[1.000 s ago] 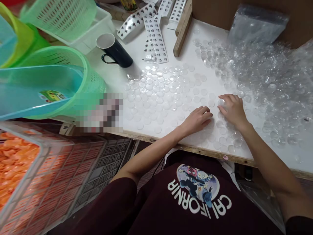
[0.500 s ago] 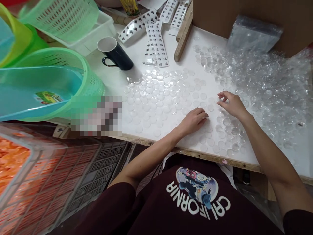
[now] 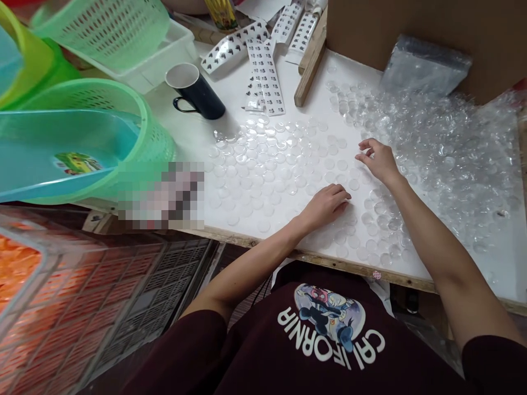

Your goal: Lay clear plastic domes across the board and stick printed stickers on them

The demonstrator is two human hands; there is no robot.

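Many clear round plastic discs lie in loose rows across the white tabletop. My left hand rests low over the discs near the table's front edge, its fingers curled inward; whatever is under them is hidden. Higher up and to the right, my right hand is held just above the table, thumb and forefinger brought close together. Anything between those fingertips is too small and see-through to make out. Beside the right forearm lie more clear discs, partly overlapping.
A heap of clear plastic pieces covers the right side, below a grey plastic packet. Sticker sheets, a wooden bar and a dark mug stand at the back. Left are green baskets and a crate of orange pieces.
My right hand has moved up and to the left, away from the heap. My left hand shifted slightly left, then stayed nearly still. The view has moved a little.
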